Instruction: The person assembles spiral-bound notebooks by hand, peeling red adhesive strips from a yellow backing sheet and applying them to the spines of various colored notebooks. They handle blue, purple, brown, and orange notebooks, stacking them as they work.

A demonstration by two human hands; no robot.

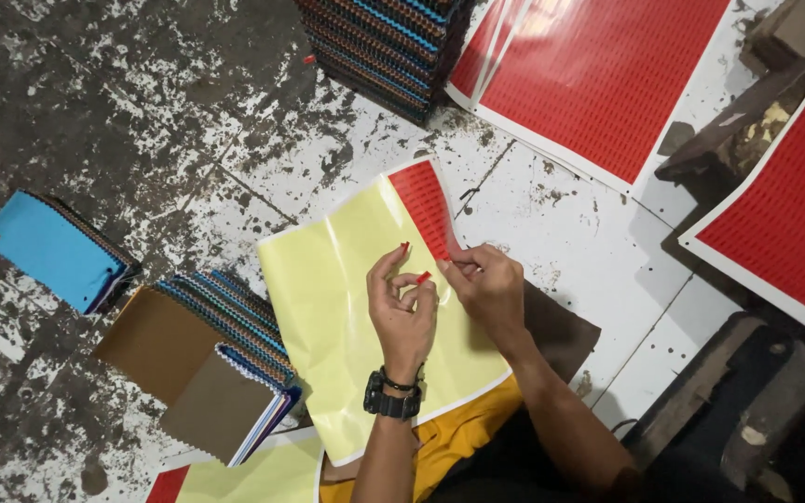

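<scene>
A yellow backing sheet lies on my lap and the floor, with a strip of small red stickers left along its upper right edge. My left hand, with a black watch at the wrist, holds small red stickers on its fingertips above the sheet. My right hand pinches at the lower end of the red sticker strip, touching the fingers of my left hand.
Fabric swatch books lie at left: a blue one, a brown one and a grey-brown one. A tall swatch stack stands at top. Red sticker sheets lie at upper right on the paint-speckled floor.
</scene>
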